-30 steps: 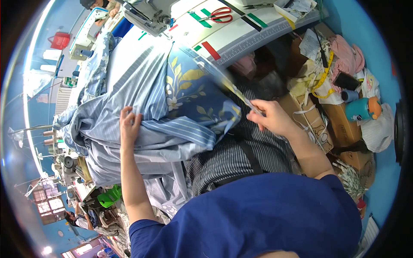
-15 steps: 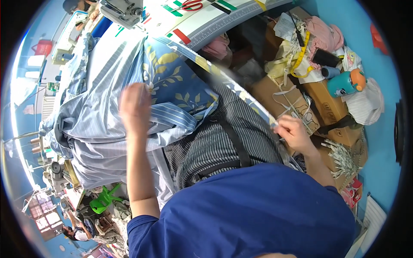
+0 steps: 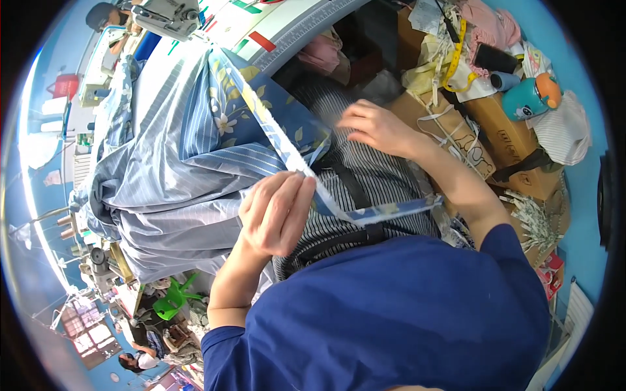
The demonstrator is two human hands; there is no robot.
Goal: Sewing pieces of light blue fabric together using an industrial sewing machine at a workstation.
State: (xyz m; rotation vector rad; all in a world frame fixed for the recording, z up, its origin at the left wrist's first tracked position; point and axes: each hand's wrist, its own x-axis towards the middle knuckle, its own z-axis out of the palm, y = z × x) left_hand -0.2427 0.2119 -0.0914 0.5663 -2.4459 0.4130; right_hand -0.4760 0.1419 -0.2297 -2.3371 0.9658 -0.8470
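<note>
A big heap of pale blue striped fabric (image 3: 169, 169) with a dark blue floral panel (image 3: 251, 114) lies over my lap and the table. A long floral-edged strip (image 3: 365, 214) runs from the panel down past my left hand (image 3: 277, 212), which pinches it, and ends by my right forearm. My right hand (image 3: 375, 127) is raised over a dark pinstriped cloth (image 3: 381, 176), fingers bent and pointing left. Whether it grips anything is hidden by blur.
A white sewing machine (image 3: 166, 16) stands on the white table (image 3: 306, 26) with a ruler edge. At right are cardboard boxes (image 3: 495, 137), a yellow measuring tape (image 3: 456, 58), a teal toy (image 3: 525, 98) and pink cloth (image 3: 495, 26). A green stool (image 3: 173, 296) and other people are far left.
My left hand came down from the fabric heap and took hold of the strip. My right hand left the strip's end and rose toward the pinstriped cloth.
</note>
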